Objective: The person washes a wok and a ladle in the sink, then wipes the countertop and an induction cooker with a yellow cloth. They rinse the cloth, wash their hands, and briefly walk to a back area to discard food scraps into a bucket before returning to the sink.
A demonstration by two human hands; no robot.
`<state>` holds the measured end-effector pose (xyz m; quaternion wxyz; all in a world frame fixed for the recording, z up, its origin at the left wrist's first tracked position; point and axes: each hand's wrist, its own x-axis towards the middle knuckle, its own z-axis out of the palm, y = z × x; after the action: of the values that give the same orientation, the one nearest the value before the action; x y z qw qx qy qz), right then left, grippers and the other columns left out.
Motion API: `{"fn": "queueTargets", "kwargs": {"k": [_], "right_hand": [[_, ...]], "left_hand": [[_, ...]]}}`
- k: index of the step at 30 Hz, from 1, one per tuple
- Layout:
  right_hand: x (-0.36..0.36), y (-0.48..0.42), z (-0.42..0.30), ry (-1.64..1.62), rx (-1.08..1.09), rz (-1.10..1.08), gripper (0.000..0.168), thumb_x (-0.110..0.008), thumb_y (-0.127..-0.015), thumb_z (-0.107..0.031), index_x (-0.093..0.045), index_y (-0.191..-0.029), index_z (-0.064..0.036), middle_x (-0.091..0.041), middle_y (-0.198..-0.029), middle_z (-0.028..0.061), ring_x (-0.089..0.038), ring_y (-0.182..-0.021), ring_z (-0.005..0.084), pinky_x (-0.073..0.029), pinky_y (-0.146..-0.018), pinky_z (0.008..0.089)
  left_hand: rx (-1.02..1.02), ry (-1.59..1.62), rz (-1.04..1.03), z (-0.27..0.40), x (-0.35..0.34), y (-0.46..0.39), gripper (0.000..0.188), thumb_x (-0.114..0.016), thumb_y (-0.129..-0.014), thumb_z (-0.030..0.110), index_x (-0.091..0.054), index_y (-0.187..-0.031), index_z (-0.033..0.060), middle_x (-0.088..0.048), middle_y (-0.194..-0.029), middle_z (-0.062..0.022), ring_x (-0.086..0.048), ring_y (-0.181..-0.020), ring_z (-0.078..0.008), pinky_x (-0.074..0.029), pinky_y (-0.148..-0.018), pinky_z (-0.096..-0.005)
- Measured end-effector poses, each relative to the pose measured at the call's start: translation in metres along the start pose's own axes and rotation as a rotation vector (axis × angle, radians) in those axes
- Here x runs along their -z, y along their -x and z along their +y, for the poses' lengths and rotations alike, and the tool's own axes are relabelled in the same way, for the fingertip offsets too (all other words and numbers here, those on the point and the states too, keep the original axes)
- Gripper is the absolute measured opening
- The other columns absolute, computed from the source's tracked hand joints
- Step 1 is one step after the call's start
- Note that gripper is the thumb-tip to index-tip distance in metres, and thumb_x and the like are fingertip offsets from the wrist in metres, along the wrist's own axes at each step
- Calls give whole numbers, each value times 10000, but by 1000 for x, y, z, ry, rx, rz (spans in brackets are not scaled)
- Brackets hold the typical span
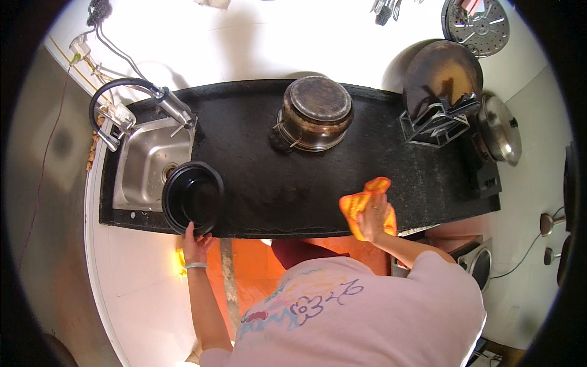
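Observation:
My left hand (196, 245) is at the front edge of the black countertop, its thumb over the rim of a round black pot (195, 197). The pot's open top faces up, and it overlaps the right side of the steel sink (146, 160). An orange and yellow cloth (352, 208) lies under my right hand (373, 215), bunched against the counter near the front edge. Part of the cloth hangs over that edge. Behind, in the middle of the counter (275, 192), stands an upturned steel pot (316, 114) with a darkened base.
A bent faucet (174, 108) rises behind the sink. To the right, a metal rack (435, 126) holds a round cutting board (442, 75) and knives. Beside it leans a domed steel lid or pan (500, 130). A perforated steamer plate (481, 27) hangs on the white wall.

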<state>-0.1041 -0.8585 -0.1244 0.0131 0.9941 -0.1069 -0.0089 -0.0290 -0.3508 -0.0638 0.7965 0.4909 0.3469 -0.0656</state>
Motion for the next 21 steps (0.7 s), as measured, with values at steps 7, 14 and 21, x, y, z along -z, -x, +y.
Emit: {"fn": "queueTargets", "kwargs": {"k": [7,14,21], "right_hand": [[30,-90,-223,-351,491,63,647,-498,-820,-347,-353,-1288,77,-136,-1436,256,-68,-1345,406,-71,-1060,550],[28,-272,-380,-305,311,334,585,-474,-828,-359,-418,-1251,43,-278,-1380,244,-176,-1318,397,-168,-1039,546],[23,-393,-422,-328,454,281,603,-415,-832,-442,-405,-1312,-76,-299,-1369,233,-208,-1297,413,-152,-1035,564]], "left_hand": [[-134,-93,54,36,9,-40,247,-538,-756,81,-498,-997,43,-578,-832,-72,-599,-645,-194,-524,-460,-291],[-27,-151,-33,87,47,-27,455,-481,-717,-6,-462,-1171,14,-553,-1022,-79,-578,-840,-201,-535,-663,-310],[-41,-100,38,130,96,-1,461,-498,-722,3,-456,-1180,7,-548,-1076,-111,-582,-919,-241,-537,-706,-322]]}}
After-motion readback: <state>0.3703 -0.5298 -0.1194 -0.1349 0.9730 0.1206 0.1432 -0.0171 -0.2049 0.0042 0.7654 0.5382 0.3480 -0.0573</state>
